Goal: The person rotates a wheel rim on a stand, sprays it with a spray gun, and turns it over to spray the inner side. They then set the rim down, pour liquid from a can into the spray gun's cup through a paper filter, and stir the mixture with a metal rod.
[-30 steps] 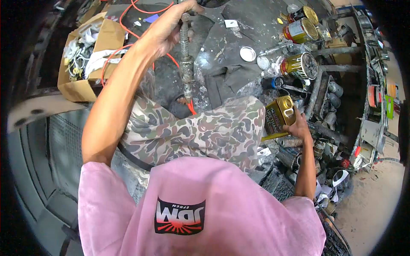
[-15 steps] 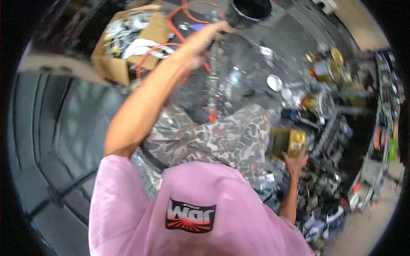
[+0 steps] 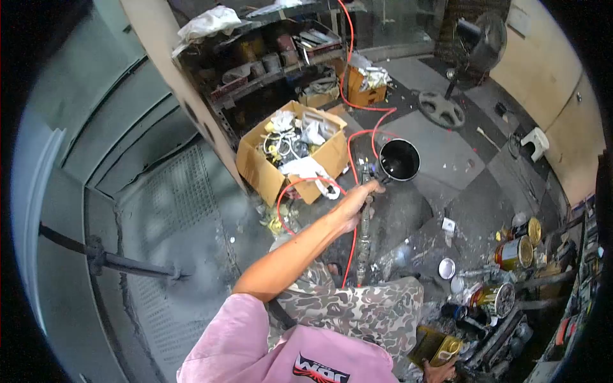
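Note:
My left hand (image 3: pixel 364 199) is closed around a long, grimy, paint-crusted rod (image 3: pixel 364 242) standing between my knees. Just past those fingers is a round black bucket (image 3: pixel 401 167) with dark insides. Down at the bottom edge, partly cut off, my right hand (image 3: pixel 440 371) has its fingers at the end of a rectangular gold tin can (image 3: pixel 429 345), beside my camouflage-clad knee. Behind the left wrist runs a red hose (image 3: pixel 350 255).
A cardboard box (image 3: pixel 258 163) full of scraps sits ahead left, before a cluttered shelf (image 3: pixel 255 83). Several paint cans (image 3: pixel 511 254) and loose parts crowd the right side. Farther off stand a pedestal fan (image 3: pixel 488 41) and a white stool (image 3: pixel 535 143). A grey panel (image 3: pixel 166 210) lies left.
My view has tilted up, so the shelf, fan and stool now show. Both hands sit lower in the picture, the left still on the rod, the right still at the tin can.

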`<state>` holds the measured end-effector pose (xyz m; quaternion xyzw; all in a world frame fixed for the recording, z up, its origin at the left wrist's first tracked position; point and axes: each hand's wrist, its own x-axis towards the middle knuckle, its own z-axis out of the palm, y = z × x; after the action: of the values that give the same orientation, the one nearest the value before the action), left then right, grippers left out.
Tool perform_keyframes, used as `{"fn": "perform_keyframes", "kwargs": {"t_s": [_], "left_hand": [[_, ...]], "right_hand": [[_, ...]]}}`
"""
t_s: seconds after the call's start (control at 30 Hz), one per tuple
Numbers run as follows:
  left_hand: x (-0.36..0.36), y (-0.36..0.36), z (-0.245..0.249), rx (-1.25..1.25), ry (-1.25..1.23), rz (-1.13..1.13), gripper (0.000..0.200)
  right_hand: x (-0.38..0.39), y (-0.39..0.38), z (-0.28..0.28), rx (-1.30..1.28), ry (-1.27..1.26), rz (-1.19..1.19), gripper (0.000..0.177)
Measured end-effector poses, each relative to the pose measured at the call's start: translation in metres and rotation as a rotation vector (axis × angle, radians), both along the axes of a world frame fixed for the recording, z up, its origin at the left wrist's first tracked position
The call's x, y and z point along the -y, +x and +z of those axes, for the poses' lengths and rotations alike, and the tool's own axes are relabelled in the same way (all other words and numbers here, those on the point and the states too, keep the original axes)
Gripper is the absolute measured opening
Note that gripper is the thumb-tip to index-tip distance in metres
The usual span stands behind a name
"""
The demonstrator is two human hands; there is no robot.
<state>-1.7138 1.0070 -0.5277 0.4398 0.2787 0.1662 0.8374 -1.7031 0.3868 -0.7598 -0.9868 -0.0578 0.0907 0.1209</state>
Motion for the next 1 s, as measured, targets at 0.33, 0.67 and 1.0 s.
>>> {"fn": "perform_keyframes", "kwargs": {"t_s": [0.33, 0.67, 1.0], "left_hand": [[-0.024, -0.017, 0.031, 0.053, 0.016, 0.059, 0.025], [-0.032, -0.019, 0.057, 0.159, 0.005, 0.235, 0.027], [-0.028, -0.021, 0.066, 0.062, -0.02, 0.162, 0.033]], "right_hand": [[-0.001, 0.053, 0.058, 0.103, -0.239, 0.033, 0.119], [-0.188, 0.07, 0.116, 0.227, 0.402, 0.449, 0.054], [-0.132, 0.096, 0.085, 0.294, 0.451, 0.059, 0.02]]}}
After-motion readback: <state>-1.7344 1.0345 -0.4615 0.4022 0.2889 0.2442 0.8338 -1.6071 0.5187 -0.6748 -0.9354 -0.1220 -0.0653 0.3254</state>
